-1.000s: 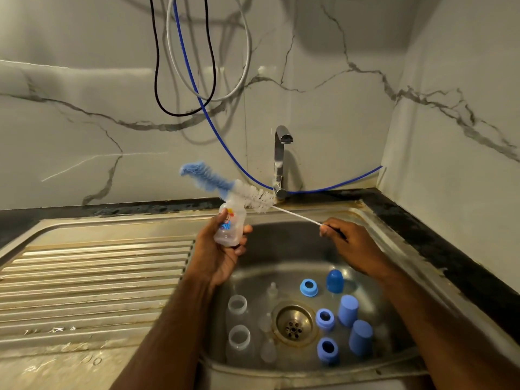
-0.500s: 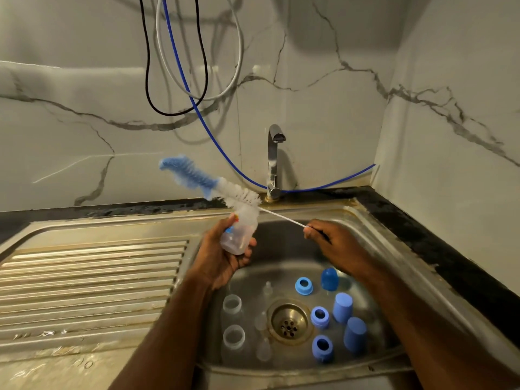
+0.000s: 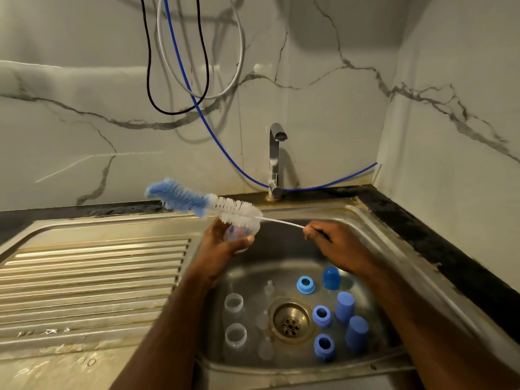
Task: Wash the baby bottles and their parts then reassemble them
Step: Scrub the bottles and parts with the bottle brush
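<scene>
My left hand [image 3: 222,249] grips a small clear baby bottle [image 3: 242,230] above the left edge of the sink basin [image 3: 374,229]. My right hand [image 3: 334,243] pinches the wire handle of a blue and white bottle brush [image 3: 202,204], whose bristles lie just above the bottle's mouth and point left. On the basin floor stand two more clear bottles [image 3: 234,302], clear nipples [image 3: 268,288], three blue collar rings [image 3: 305,285] and three blue caps [image 3: 344,306].
A steel tap [image 3: 275,159] rises behind the basin, closed. A ribbed draining board [image 3: 90,280] lies to the left. Black, white and blue cables [image 3: 180,66] hang on the marble wall. A dark counter edge [image 3: 439,246] runs along the right.
The bottle has tipped from upright to lying sideways in my left hand. The brush stays above its mouth, and both hands have shifted slightly as the view moved.
</scene>
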